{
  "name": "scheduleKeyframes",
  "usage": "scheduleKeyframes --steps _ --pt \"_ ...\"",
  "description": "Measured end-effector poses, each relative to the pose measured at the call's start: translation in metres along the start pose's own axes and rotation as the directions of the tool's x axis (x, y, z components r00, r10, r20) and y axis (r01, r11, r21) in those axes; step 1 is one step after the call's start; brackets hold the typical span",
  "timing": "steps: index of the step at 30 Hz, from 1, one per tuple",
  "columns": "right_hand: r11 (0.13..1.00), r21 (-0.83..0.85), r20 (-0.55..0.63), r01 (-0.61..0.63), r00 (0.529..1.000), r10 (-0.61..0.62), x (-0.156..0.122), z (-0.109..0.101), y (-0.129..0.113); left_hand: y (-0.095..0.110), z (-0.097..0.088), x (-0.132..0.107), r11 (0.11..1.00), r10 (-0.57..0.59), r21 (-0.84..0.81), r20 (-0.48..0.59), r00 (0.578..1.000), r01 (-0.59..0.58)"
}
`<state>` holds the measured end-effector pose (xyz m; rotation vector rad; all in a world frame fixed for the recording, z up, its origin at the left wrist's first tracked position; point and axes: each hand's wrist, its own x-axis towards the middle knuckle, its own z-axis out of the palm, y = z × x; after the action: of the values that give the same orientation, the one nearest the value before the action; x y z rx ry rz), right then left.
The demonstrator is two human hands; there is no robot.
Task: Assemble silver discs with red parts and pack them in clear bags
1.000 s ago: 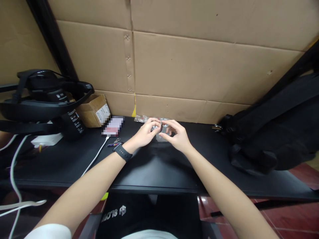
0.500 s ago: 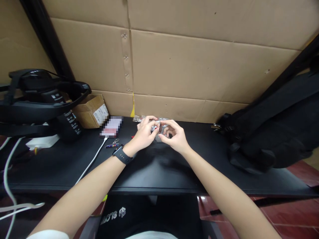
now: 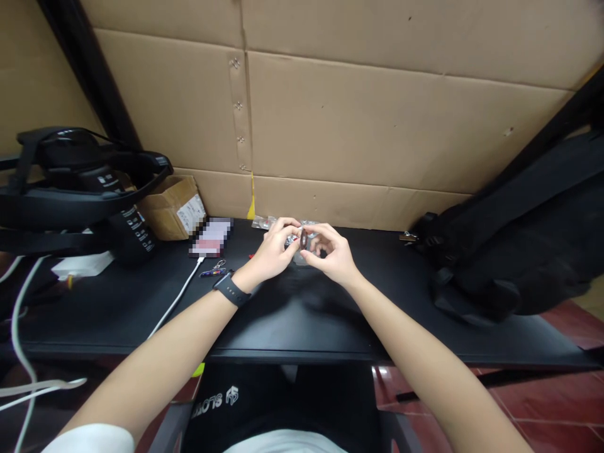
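A small dark brown, oval-looking piece [image 3: 304, 239] is held upright between my two hands, above the black table. My right hand [image 3: 331, 251] pinches it by its top and bottom edges between thumb and forefinger. From the other side, my left hand [image 3: 277, 248] has its thumb and fingers closed against or close to the same piece; a bit of red and silver shows at its fingertips. Clear plastic packaging [image 3: 264, 223] lies behind the hands, partly hidden by them. Under the hands a translucent item [image 3: 299, 259] shows in part; its kind is unclear.
On the left are a phone [image 3: 211, 236] on a white cable [image 3: 177, 300], a keychain [image 3: 214, 270], a cardboard box [image 3: 173, 207], a black headset [image 3: 70, 207] and a white adapter [image 3: 83, 265]. A black bag [image 3: 523, 233] stands right. Cardboard [image 3: 353, 126] walls the back.
The brown piece has turned slightly, so more of its flat face shows. Both hands stay at nearly the same place, and the view has shifted a little.
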<state>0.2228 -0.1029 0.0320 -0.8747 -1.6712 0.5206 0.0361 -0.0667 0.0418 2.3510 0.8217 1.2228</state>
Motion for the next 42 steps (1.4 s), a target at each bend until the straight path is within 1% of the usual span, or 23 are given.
scheduleKeyframes --steps 3,6,8,11,14,18,21,24,25,26,27,29,30,31,32,33,35,37,38,40,41,42 --pt "1.000 0.019 0.015 -0.002 1.000 0.002 0.000 0.000 0.001 -0.001 0.001 0.000 1.000 0.017 0.005 -0.005 1.000 -0.017" --pt "0.999 0.033 0.005 0.001 1.000 -0.001 0.000 0.001 0.002 -0.001 0.001 0.000 0.999 0.018 0.040 -0.028 0.999 -0.017" --pt "0.998 0.061 -0.014 -0.028 0.999 0.029 0.000 0.002 0.003 -0.002 0.001 0.000 0.998 0.029 0.051 -0.056 0.998 -0.026" --pt "0.984 0.144 -0.040 -0.105 0.993 0.112 0.000 0.004 0.007 -0.001 0.000 0.001 0.997 0.044 0.061 -0.106 0.993 -0.038" --pt "0.973 0.201 -0.019 -0.109 0.993 0.115 0.002 0.005 0.009 0.000 -0.001 0.002 0.997 0.033 0.075 -0.147 0.989 -0.022" --pt "0.985 0.151 0.007 -0.079 0.997 0.079 0.003 0.004 0.009 0.001 -0.002 0.001 0.997 0.020 0.078 -0.139 0.990 -0.009" --pt "0.996 0.065 -0.004 -0.066 0.998 0.067 0.003 0.003 0.007 -0.001 -0.002 0.002 0.997 0.033 0.080 -0.130 0.991 -0.023" --pt "0.999 -0.042 0.004 -0.028 1.000 0.028 0.002 0.000 0.005 -0.003 -0.003 0.003 0.999 0.034 0.034 -0.149 0.988 -0.029" --pt "0.997 -0.082 0.023 -0.007 1.000 0.009 0.002 -0.001 0.003 -0.003 -0.004 0.004 1.000 0.026 0.007 -0.150 0.988 -0.025" --pt "0.993 -0.119 0.049 0.016 0.999 -0.010 0.002 -0.002 0.002 -0.004 -0.005 0.004 1.000 0.020 -0.015 -0.129 0.991 -0.022" --pt "0.988 -0.149 0.077 0.036 0.997 -0.024 0.002 -0.003 0.002 -0.004 -0.006 0.004 0.999 0.021 -0.026 -0.082 0.996 -0.023" --pt "0.982 -0.180 0.119 0.049 0.992 -0.028 0.003 -0.007 0.002 -0.005 -0.009 0.004 0.999 0.048 -0.023 0.087 0.995 -0.046" --pt "0.982 -0.185 0.131 0.045 0.991 -0.020 0.003 -0.009 0.002 -0.006 -0.010 0.004 0.998 0.066 -0.022 0.178 0.982 -0.063" --pt "0.980 -0.195 0.144 0.040 0.989 -0.012 0.003 -0.011 0.004 -0.007 -0.012 0.004 0.997 0.076 -0.022 0.243 0.967 -0.073" --pt "0.976 -0.215 0.166 0.043 0.986 -0.007 0.004 -0.014 0.005 -0.009 -0.013 0.005 0.997 0.072 -0.019 0.271 0.960 -0.070" --pt "0.967 -0.248 0.198 0.058 0.980 -0.008 0.004 -0.016 0.006 -0.012 -0.015 0.005 0.999 0.053 -0.008 0.263 0.963 -0.053" --pt "0.939 -0.325 0.296 0.116 0.955 -0.015 0.004 -0.020 0.008 -0.020 -0.021 0.008 0.998 -0.021 0.059 0.171 0.985 0.011" --pt "0.912 -0.369 0.405 0.179 0.914 -0.016 0.004 -0.022 0.007 -0.031 -0.031 0.011 0.981 -0.097 0.177 0.065 0.993 0.084" --pt "0.905 -0.370 0.452 0.207 0.892 -0.020 0.004 -0.023 0.005 -0.037 -0.036 0.012 0.962 -0.116 0.252 0.043 0.992 0.101" --pt "0.906 -0.347 0.518 0.242 0.855 -0.030 0.005 -0.026 0.000 -0.049 -0.048 0.012 0.913 -0.141 0.391 0.041 0.989 0.114" --pt "0.911 -0.334 0.528 0.244 0.849 -0.034 0.006 -0.028 -0.002 -0.054 -0.054 0.012 0.903 -0.159 0.412 0.054 0.986 0.123" --pt "0.913 -0.333 0.520 0.236 0.853 -0.030 0.008 -0.033 -0.004 -0.059 -0.059 0.012 0.903 -0.177 0.408 0.073 0.982 0.133"
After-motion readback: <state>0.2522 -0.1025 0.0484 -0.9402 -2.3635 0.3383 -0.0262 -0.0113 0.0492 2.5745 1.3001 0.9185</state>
